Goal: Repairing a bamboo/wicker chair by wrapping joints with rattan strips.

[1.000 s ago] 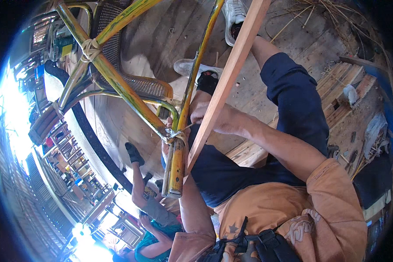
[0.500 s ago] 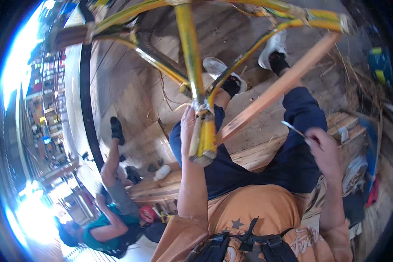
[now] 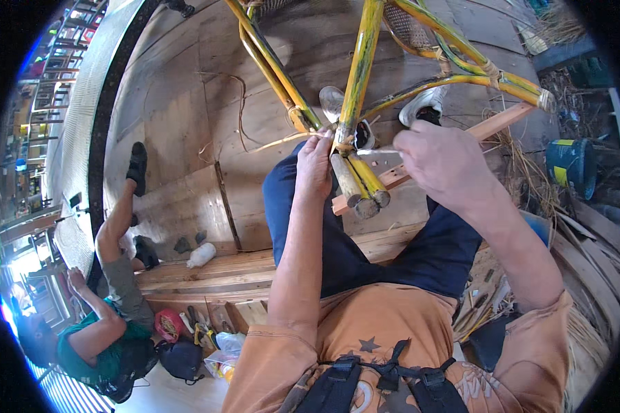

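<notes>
A frame of yellow bamboo poles, bound with cane at its joints, stands between my knees. Three pole ends meet at its near corner and point toward me. My left hand is closed in a pinch beside this joint, on a pale cane strip that trails away left. Just right of the joint, my right hand is closed around a slim pale tool, whose thin end reaches toward the binding. Its exact kind is hard to make out. A reddish wooden batten runs under the frame.
On the left sits another person in green. A white bottle lies beside stacked planks, with hand tools nearer. To the right are a dark bucket and loose cane strands.
My right hand has moved forward and left, bringing the slim tool from beside my knee to the joint. My left hand now pinches the cane strip. The frame has shifted right in view.
</notes>
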### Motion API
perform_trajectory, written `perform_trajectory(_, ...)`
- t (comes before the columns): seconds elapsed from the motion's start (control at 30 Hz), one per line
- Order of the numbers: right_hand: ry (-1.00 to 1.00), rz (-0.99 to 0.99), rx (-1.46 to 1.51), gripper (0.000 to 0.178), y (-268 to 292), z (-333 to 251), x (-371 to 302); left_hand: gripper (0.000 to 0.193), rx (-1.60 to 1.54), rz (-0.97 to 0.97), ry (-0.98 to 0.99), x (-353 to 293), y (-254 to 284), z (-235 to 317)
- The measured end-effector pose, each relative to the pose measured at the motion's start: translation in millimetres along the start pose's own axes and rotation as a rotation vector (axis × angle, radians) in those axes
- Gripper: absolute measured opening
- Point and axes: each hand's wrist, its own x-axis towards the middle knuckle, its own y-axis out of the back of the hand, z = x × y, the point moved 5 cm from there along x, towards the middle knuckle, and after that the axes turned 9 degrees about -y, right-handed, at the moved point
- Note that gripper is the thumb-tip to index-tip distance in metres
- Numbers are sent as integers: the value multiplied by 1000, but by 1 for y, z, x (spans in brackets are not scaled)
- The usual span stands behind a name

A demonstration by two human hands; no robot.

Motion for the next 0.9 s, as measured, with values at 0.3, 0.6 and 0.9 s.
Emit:
perform_trajectory(0.3, 47, -60, -228, 13, -12, -20, 32, 24, -75, -3, 1, 5, 5, -9)
perform_trajectory(0.6, 63, -110, -233, 7, -20, -29, 49, 21, -44, 24, -10, 1, 3, -2)
perform_trajectory(0.9, 122, -172, -311, 15, 6, -34, 61, 16, -17, -3, -6, -1, -1, 1)
